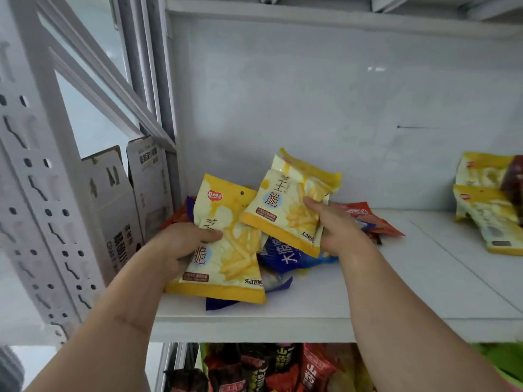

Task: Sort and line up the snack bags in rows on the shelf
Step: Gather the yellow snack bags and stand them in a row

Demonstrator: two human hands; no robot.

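My left hand (pixel 181 244) grips a yellow-and-white snack bag (pixel 226 250) by its left edge, thumb on the front. My right hand (pixel 336 227) grips a second yellow bag (pixel 288 199) of the same kind by its right side, held tilted just above and right of the first. Both bags hover over a loose pile on the white shelf (pixel 368 292). In the pile lie a blue bag (pixel 285 256) and a red bag (pixel 368 219), partly hidden. Two more yellow bags (pixel 486 210) lie stacked at the shelf's right end.
Flattened cardboard boxes (pixel 127 205) lean against the perforated white upright (pixel 36 193) on the left. The lower shelf holds several dark and red snack bags (pixel 283 369). A white back panel (pixel 339 108) closes the shelf behind.
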